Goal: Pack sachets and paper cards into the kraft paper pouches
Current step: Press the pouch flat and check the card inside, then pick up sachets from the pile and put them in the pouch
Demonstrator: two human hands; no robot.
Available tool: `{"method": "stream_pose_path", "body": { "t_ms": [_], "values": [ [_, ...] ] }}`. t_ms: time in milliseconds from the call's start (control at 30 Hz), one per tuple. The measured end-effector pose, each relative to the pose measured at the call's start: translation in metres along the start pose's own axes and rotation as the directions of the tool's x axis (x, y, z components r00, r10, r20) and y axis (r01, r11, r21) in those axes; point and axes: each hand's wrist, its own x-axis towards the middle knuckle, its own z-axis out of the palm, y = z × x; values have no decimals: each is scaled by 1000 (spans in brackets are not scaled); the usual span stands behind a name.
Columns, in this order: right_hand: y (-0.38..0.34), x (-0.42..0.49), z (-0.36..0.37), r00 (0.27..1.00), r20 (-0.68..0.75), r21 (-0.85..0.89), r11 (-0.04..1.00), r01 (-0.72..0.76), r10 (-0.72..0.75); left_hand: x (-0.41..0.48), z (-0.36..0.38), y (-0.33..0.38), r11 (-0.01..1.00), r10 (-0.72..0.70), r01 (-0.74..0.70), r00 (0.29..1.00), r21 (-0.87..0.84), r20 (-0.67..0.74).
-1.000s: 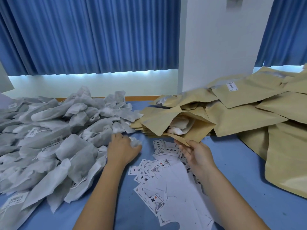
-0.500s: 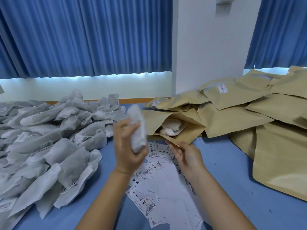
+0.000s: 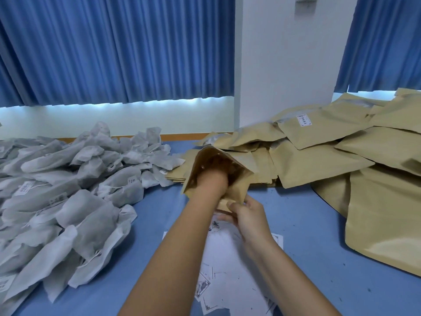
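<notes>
Blue table [image 3: 296,215], left hand [image 3: 213,180] inside kraft pouch [image 3: 238,190]

Two bare forearms [image 3: 182,242], bare right hand [image 3: 247,216], left hand [image 3: 213,179] largely hidden, apparently bare too

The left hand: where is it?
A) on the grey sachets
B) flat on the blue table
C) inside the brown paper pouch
C: the left hand is pushed into the open mouth of the brown kraft paper pouch, which the right hand pinches at its edge.
</notes>
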Motion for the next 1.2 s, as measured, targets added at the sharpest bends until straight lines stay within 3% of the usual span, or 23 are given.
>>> {"method": "stream_pose_path", "body": {
  "t_ms": [67, 167, 233, 300, 333, 367, 400, 467, 533, 600, 667, 900, 1100, 1200],
  "values": [
    [-2, 1, -2, 999, -9, 65, 997, -47, 48, -2, -1, 0, 998, 45, -46, 999, 38, 25],
    [-7, 8, -13, 993, -60, 129, 987, -96, 105, -25, 5, 12, 986, 161, -168, 965, -18, -207],
    [-7, 12, -22, 988, -97, 90, 989, -115, 123, -51, 17, 15, 931, 334, -364, 838, 13, -431],
    [-8, 17, -28, 984, -96, 122, 983, -138, 150, -78, 31, 8, 824, 490, -566, 684, 31, -541],
    [-10, 19, -30, 983, -85, 152, 977, -150, 164, -88, 37, 0, 785, 521, -619, 653, 9, -550],
    [-10, 21, -32, 980, -77, 184, 969, -166, 183, -95, 42, -8, 781, 522, -623, 686, -39, -506],
    [-11, 23, -34, 978, -73, 223, 959, -176, 197, -98, 47, -17, 815, 493, -572, 769, -94, -407],
    [-11, 27, -37, 975, -82, 298, 938, -176, 209, -93, 57, -36, 892, 414, -428, 903, -148, -114],
    [-11, 28, -40, 970, -98, 325, 929, -180, 222, -86, 66, -48, 919, 362, -339, 928, -200, 91],
    [-10, 27, -41, 967, -105, 324, 927, -187, 232, -81, 71, -52, 915, 358, -318, 923, -248, 139],
    [-9, 27, -41, 968, -106, 329, 927, -183, 228, -78, 72, -51, 909, 336, -289, 934, -301, 118],
    [-6, 26, -39, 970, -99, 315, 932, -179, 220, -76, 64, -51, 806, 137, -196, 980, -559, -145],
    [-6, 25, -39, 964, -126, 333, 926, -179, 232, -73, 59, -53, 857, 107, -224, 959, -465, -264],
    [-6, 25, -40, 962, -138, 321, 929, -182, 237, -81, 56, -54, 916, 168, -295, 897, -271, -409]
  ]
}}
